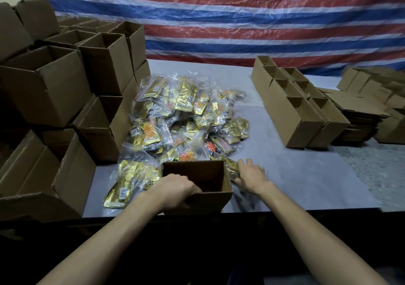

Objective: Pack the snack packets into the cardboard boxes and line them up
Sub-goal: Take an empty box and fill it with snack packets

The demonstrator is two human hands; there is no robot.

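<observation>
An open cardboard box [225, 181] stands at the table's front edge, empty as far as I can see inside. My left hand [175, 189] grips its near rim, fingers curled over the edge. Just right of the box, my right hand [251, 175] holds a gold snack packet [231, 167] lying against the box's side. A big pile of gold packets in clear bags [186, 114] covers the table behind the box. Another bag of packets [129, 179] lies left of the box.
Large open cartons [50, 92] are stacked along the left. Two rows of small open boxes [293, 107] line up at the right, with flattened cardboard [359, 118] beyond them. A striped tarp [241, 22] hangs behind the grey table [295, 175].
</observation>
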